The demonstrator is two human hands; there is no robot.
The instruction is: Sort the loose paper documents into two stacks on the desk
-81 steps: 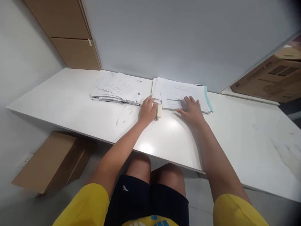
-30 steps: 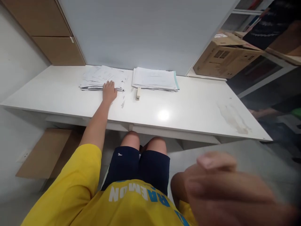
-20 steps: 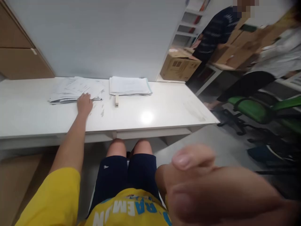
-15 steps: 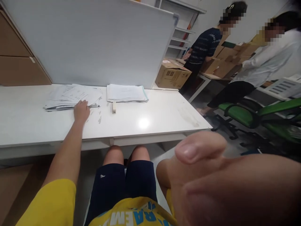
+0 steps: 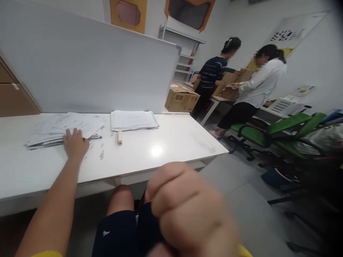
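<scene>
My left hand (image 5: 75, 144) lies on the front edge of a messy pile of loose printed papers (image 5: 80, 123), its fingers spread over the sheets. A small dark tip shows by the thumb, too small to name. Very close to the camera, blurred, is my right hand (image 5: 190, 207), its fingers curled into a fist above my lap. Nothing sticks out of it. To the right of the pile sits a neater stack of papers (image 5: 134, 120). A small cream-coloured block (image 5: 120, 138) stands in front of that stack.
The white table (image 5: 177, 142) has grey smudges. A whiteboard (image 5: 88, 64) stands along its back, with a cardboard box (image 5: 182, 98) beyond its right end. Two people (image 5: 211, 75) stand at another table with cardboard. Green office chairs (image 5: 254, 134) are at the right.
The view has tilted up and shifted right. My right hand has moved left and away from the camera, now a fist. My left hand stays at the paper pile, fingers more spread.
</scene>
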